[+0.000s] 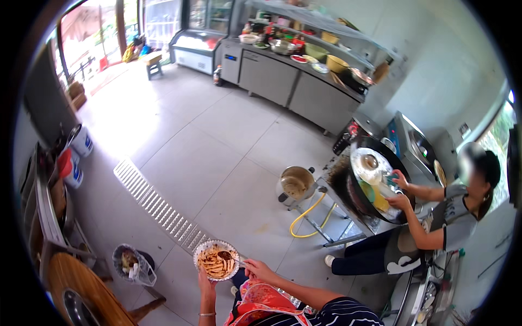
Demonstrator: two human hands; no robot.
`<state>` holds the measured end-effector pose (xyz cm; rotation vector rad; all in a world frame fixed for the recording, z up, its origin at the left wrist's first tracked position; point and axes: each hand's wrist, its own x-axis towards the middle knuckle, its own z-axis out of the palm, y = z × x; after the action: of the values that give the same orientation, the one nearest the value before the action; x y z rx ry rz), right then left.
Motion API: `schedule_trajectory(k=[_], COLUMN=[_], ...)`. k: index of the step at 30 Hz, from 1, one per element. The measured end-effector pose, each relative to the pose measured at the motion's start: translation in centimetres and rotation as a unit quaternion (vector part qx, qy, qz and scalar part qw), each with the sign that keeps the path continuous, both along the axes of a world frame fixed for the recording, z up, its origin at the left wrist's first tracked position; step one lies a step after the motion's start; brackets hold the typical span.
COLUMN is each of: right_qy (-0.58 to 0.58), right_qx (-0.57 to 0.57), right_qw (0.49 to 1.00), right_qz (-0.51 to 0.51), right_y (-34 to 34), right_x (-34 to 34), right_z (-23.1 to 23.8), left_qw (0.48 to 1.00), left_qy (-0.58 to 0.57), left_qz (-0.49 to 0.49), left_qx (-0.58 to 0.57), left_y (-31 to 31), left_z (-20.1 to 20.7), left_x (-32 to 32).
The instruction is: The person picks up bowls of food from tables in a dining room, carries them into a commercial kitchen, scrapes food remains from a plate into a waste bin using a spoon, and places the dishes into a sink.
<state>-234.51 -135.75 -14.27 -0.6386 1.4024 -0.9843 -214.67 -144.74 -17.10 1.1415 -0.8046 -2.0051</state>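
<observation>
My left hand [205, 278] grips the near left side of a white bowl [217, 242] with a patterned rim, holding it up above the floor. Pale strips of food [213, 266], coated in reddish-brown sauce, lie inside; their exact kind I cannot make out. The fingers of my right hand [258, 270] are closed round the handle of a metal spoon [237, 261]. Dark sauce covers the spoon's head, which rests among the strips at the bowl's right side. Part of my left hand is hidden beneath the bowl.
At the right a co-worker [435, 228] handles things over a large black wok [361, 198]. A steel pot [295, 185] and yellow hose [298, 221] are beside it. A drain grate [157, 204] crosses the floor. A lined bin [145, 271] and round wooden table [70, 271] stand left.
</observation>
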Motion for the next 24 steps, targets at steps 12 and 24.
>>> schedule_trajectory(k=[12,24], right_qy=[-0.149,-0.141], right_qx=[-0.132,-0.221], right_qw=[0.926,0.751], right_qz=[-0.322,-0.606], right_y=[7.7,20.1], right_x=[-14.5,-22.1], right_z=[8.8,13.4], left_qw=[0.959,0.900], left_qy=[-0.037,0.024], left_qz=[-0.198,-0.295], left_qx=[-0.198,-0.319], left_y=[-3.4,0.8], left_z=[10.7,20.8], left_x=[-19.5,-45.4])
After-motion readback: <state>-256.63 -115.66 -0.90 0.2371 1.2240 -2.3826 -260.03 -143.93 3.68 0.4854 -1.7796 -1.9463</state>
